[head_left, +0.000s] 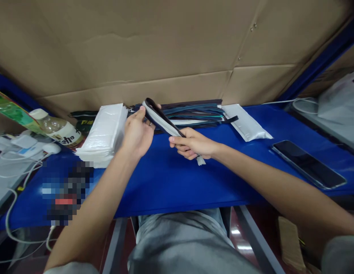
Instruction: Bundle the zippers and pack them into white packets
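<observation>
A folded bundle of dark and white zipper strips (162,121) is held above the blue table, slanting down to the right. My left hand (139,133) has its thumb and fingers round the looped upper end. Lower down, my right hand (195,144) is closed round the other end, and a pale ragged tip sticks out beneath it. Behind them lies a pile of dark, blue and white strips (194,112). Left of the pile stands a stack of white packets (104,131), and a single white packet (246,121) rests at its right.
On the blue table (179,186), a phone (309,163) lies at the right. A bottle (58,129), white cables (31,163) and a pixelated dark object (70,192) are at the left. A cardboard wall (142,49) rises behind. A plastic bag (340,102) sits far right.
</observation>
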Demonstrator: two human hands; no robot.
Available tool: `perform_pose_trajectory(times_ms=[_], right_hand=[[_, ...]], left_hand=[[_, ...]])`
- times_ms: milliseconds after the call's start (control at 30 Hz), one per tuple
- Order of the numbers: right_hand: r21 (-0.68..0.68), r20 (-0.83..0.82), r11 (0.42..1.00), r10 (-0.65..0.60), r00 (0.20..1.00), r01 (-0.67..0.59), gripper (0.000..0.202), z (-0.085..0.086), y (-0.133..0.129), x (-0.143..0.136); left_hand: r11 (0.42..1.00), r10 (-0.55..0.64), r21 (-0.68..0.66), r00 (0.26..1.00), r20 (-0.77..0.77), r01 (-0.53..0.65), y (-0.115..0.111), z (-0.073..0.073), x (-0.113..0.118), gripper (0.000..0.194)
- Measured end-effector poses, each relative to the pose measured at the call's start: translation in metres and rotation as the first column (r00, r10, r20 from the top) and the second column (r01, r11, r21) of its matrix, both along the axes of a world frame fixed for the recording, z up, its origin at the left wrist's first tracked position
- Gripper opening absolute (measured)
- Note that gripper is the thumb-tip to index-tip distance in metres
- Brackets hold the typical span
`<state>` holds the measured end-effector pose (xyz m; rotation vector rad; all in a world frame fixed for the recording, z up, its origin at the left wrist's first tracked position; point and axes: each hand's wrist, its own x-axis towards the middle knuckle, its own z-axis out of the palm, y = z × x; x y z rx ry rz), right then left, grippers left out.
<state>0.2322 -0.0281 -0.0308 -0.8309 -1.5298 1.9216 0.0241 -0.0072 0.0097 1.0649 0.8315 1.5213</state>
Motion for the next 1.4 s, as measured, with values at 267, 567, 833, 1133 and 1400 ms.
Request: perform_pose_trajectory(times_ms=[267,567,833,1133,1400], right_hand=[[0.045,0.253,0.998,-0.046,0.966,0.036,0.044,-0.029,0.008,0.060],[0.080,0.273,0.997,-0.006,0.962,-0.017,0.043,-0.033,0.007,0.059],[0.085,0.273,0.996,-0.046,0.961,0.023,0.041,-0.028,0.006,0.069],[0.106,0.319,0.974,-0.225,0.921,0.201,0.041,-0.004,-0.015,0.114],[-0.052,0.585,0.969,-0.165,0.794,0.240,0.051,-0.015,-0.053,0.166]], left_hand=[[0.957,0.145,0.201,0.253,-0.957,0.211,-0.050,0.045,-0.152,0.038],[0.981,-0.023,-0.071,-0.255,-0.967,0.179,-0.012,0.041,-0.245,0.055],[0.967,0.103,0.013,-0.344,-0.933,0.254,-0.023,0.060,-0.182,0.032],[0.900,0.176,0.180,0.048,-0.983,0.396,-0.032,-0.008,0.032,0.010],[0.955,0.034,0.130,0.336,-0.941,0.266,-0.011,-0.064,0.071,0.011]])
